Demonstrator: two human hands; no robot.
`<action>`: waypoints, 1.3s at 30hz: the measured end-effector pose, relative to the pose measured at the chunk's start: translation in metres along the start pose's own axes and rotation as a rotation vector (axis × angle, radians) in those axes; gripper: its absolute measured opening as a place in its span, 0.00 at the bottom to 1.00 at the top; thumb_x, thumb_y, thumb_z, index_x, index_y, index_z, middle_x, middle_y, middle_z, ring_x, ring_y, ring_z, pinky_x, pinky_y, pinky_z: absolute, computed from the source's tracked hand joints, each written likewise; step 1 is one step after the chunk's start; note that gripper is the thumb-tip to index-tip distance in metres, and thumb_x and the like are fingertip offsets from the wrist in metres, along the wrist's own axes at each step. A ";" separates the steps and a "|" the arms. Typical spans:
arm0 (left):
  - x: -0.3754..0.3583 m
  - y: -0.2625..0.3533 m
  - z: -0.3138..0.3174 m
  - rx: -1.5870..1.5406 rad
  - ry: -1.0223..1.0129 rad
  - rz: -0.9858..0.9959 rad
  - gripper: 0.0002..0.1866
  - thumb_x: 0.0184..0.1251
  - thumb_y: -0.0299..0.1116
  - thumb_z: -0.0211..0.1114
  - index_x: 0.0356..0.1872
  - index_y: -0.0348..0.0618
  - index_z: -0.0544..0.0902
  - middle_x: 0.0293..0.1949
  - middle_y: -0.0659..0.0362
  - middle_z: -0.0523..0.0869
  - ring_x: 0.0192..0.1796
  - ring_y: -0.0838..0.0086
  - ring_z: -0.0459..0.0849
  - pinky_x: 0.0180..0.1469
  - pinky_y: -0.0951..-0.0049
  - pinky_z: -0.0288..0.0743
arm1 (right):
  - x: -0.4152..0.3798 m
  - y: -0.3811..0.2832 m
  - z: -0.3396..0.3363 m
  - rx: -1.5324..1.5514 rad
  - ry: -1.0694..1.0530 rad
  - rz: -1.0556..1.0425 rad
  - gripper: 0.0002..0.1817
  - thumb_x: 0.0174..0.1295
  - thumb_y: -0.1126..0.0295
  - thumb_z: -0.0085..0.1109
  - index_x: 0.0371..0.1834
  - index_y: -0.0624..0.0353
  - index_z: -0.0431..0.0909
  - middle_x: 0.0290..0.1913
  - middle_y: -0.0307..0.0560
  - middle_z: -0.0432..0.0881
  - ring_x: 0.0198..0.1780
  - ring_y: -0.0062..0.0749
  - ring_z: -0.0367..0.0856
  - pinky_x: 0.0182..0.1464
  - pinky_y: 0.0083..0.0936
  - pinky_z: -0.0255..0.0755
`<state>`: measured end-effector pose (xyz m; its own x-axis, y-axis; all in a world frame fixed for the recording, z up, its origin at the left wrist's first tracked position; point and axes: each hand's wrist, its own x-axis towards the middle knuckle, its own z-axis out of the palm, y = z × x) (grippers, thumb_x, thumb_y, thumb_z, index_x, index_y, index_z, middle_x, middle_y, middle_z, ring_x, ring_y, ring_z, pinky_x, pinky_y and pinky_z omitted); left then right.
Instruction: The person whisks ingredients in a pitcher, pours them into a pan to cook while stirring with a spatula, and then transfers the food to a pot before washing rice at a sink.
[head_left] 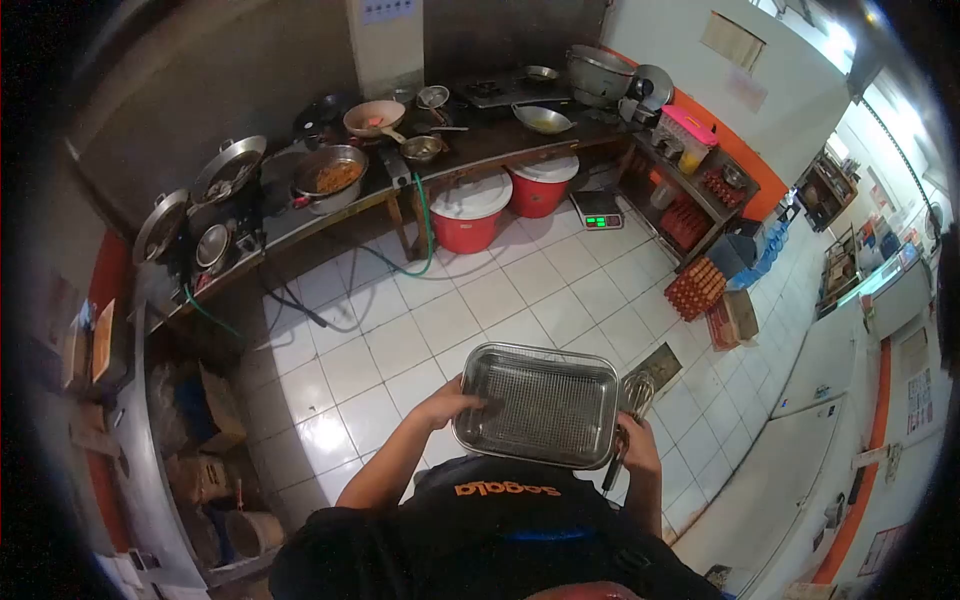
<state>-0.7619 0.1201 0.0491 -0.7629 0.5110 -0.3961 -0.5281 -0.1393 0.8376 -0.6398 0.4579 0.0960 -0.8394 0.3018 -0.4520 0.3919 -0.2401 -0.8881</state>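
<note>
A rectangular metal tray with a wire-mesh base point(540, 405) is held level in front of my body. My left hand point(447, 402) grips its left rim, thumb over the edge. On the opposite side, my right hand point(636, 440) is closed at the tray's right edge. A whisk point(637, 392) is in that same hand, its wire loops pointing forward and its dark handle below. The tray's inside shows only mesh. Some of the right fingers are hidden behind the rim and whisk.
Along the back counter stand a pan of orange-brown food point(338, 178), a pink pan point(374, 118) and a wok point(543, 120). Below are two red lidded tubs point(466, 232) and a digital scale point(601, 221). Egg trays point(695, 290) sit on the tiled floor; white cabinets point(770, 480) line the right.
</note>
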 end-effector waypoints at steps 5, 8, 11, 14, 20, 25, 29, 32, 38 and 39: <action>0.130 0.019 -0.042 0.207 0.020 0.006 0.27 0.44 0.16 0.57 0.52 0.30 0.70 0.44 0.50 0.80 0.45 0.66 0.80 0.50 0.68 0.76 | 0.126 -0.004 0.003 -0.111 0.023 -0.118 0.12 0.55 0.67 0.60 0.39 0.61 0.76 0.33 0.40 0.77 0.21 0.20 0.70 0.20 0.20 0.61; 0.211 0.042 -0.065 0.204 0.083 0.048 0.27 0.43 0.14 0.56 0.52 0.30 0.70 0.43 0.50 0.80 0.45 0.65 0.81 0.48 0.69 0.77 | 0.212 -0.048 0.020 0.133 0.076 0.160 0.15 0.54 0.66 0.61 0.42 0.61 0.76 0.36 0.39 0.77 0.23 0.22 0.70 0.23 0.22 0.63; 0.290 0.079 -0.085 -0.007 0.146 -0.017 0.28 0.43 0.12 0.55 0.53 0.31 0.70 0.43 0.50 0.81 0.45 0.64 0.81 0.49 0.69 0.77 | 0.286 -0.117 0.039 0.046 0.155 0.144 0.19 0.51 0.62 0.65 0.43 0.61 0.75 0.35 0.43 0.80 0.22 0.22 0.68 0.22 0.23 0.64; 0.362 0.132 -0.097 -0.056 0.335 0.063 0.26 0.47 0.13 0.54 0.53 0.32 0.70 0.45 0.49 0.79 0.45 0.62 0.81 0.47 0.65 0.77 | 0.364 -0.183 0.049 0.089 0.121 0.067 0.17 0.50 0.66 0.62 0.41 0.62 0.74 0.30 0.45 0.81 0.17 0.19 0.63 0.19 0.17 0.61; 0.532 0.169 -0.163 -0.284 0.686 0.214 0.22 0.48 0.16 0.53 0.50 0.31 0.71 0.43 0.50 0.79 0.42 0.63 0.80 0.43 0.64 0.76 | 0.488 -0.283 0.082 -0.018 0.068 -0.035 0.16 0.51 0.67 0.60 0.42 0.62 0.73 0.31 0.43 0.80 0.17 0.17 0.63 0.17 0.15 0.59; 0.695 0.202 -0.181 -0.485 1.034 0.319 0.24 0.48 0.18 0.54 0.51 0.31 0.67 0.40 0.49 0.78 0.41 0.61 0.79 0.42 0.65 0.75 | 0.588 -0.316 0.108 -0.058 0.102 -0.036 0.19 0.52 0.66 0.61 0.45 0.63 0.70 0.30 0.45 0.80 0.14 0.19 0.63 0.16 0.17 0.59; 0.800 0.209 -0.216 -0.459 1.155 0.118 0.23 0.49 0.20 0.57 0.51 0.34 0.66 0.43 0.48 0.77 0.44 0.62 0.78 0.44 0.65 0.74 | 0.662 -0.314 0.122 -0.127 0.156 0.011 0.20 0.51 0.66 0.61 0.46 0.64 0.72 0.33 0.47 0.80 0.14 0.20 0.66 0.16 0.17 0.61; 0.874 0.212 -0.225 -0.314 1.359 0.097 0.27 0.48 0.25 0.62 0.52 0.31 0.63 0.47 0.43 0.75 0.46 0.57 0.76 0.50 0.64 0.69 | 0.710 -0.314 0.120 -0.162 0.201 0.022 0.17 0.51 0.68 0.61 0.44 0.63 0.74 0.41 0.50 0.78 0.16 0.20 0.68 0.16 0.17 0.62; 0.940 0.269 -0.224 -0.582 1.548 0.135 0.28 0.49 0.26 0.64 0.52 0.32 0.64 0.49 0.44 0.74 0.50 0.57 0.75 0.52 0.61 0.69 | 0.789 -0.373 0.161 -0.347 0.110 -0.057 0.17 0.55 0.68 0.59 0.47 0.61 0.69 0.32 0.48 0.80 0.14 0.17 0.63 0.14 0.15 0.60; 0.952 0.272 -0.226 -0.646 1.641 0.139 0.24 0.48 0.24 0.63 0.48 0.34 0.68 0.47 0.47 0.76 0.46 0.58 0.77 0.49 0.61 0.70 | 0.803 -0.378 0.169 -0.408 0.080 -0.130 0.17 0.56 0.68 0.58 0.47 0.62 0.70 0.32 0.48 0.80 0.14 0.17 0.63 0.14 0.15 0.60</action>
<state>-1.7164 0.3767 -0.1848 -0.1503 -0.7739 -0.6153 -0.1732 -0.5921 0.7870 -1.5256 0.6354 0.0831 -0.8659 0.3802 -0.3250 0.4153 0.1841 -0.8909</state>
